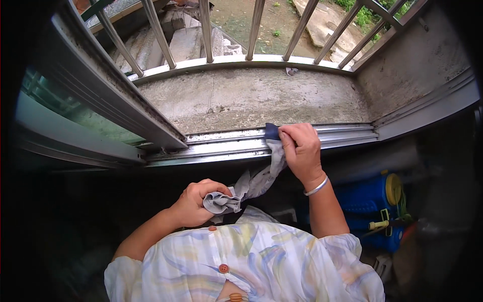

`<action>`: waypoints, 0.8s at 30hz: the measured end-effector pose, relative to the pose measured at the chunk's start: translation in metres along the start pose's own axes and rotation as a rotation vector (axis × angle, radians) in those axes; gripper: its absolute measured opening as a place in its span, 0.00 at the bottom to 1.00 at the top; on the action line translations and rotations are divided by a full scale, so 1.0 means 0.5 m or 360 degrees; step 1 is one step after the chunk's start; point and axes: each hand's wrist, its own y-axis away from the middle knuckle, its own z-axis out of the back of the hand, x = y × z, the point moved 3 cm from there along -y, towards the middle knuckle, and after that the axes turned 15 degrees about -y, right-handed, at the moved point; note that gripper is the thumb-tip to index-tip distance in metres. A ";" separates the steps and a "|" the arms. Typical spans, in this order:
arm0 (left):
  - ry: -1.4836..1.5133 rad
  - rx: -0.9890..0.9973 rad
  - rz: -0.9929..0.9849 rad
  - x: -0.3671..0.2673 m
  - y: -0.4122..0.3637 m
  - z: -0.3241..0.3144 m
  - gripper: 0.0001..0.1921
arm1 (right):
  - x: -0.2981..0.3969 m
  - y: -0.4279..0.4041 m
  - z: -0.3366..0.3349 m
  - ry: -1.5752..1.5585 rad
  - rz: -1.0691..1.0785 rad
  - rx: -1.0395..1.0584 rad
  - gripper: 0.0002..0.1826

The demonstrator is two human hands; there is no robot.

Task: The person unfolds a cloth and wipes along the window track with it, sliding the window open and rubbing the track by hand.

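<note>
A grey cloth [260, 183] with a dark blue end stretches between my two hands. Near my chest, my left hand [199, 202] grips a bunched, folded part of it. My right hand [302, 151] pinches the cloth close to its blue end, at the metal track [230, 147] of a sliding window. That blue end lies against the track's outer rails. Dark dirt shows along parts of the grooves. The cloth hides the stretch of track beneath it.
To the left stands the sliding window's metal-framed sash [120, 79]. Beyond the track, a weathered concrete ledge [249, 98] runs to metal security bars [254, 30]. A blue plastic tank [354, 200] with a yellow cap stands low at the right, below the track.
</note>
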 end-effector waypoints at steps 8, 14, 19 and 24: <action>0.0682 0.0188 -0.0060 0.012 0.006 -0.026 0.14 | -0.054 0.042 0.245 0.1160 -0.0633 0.0043 0.09; 0.0815 0.0268 -0.0001 0.035 0.020 -0.039 0.12 | -0.047 0.034 0.159 0.1233 -0.0708 0.0184 0.11; 0.1092 -0.0004 0.0134 0.047 0.028 -0.021 0.12 | -0.018 -0.001 0.086 0.0707 -0.0597 0.0496 0.10; 0.1397 -0.0043 0.0184 0.078 0.037 -0.005 0.17 | 0.076 0.011 0.046 -0.0270 -0.0552 0.0531 0.06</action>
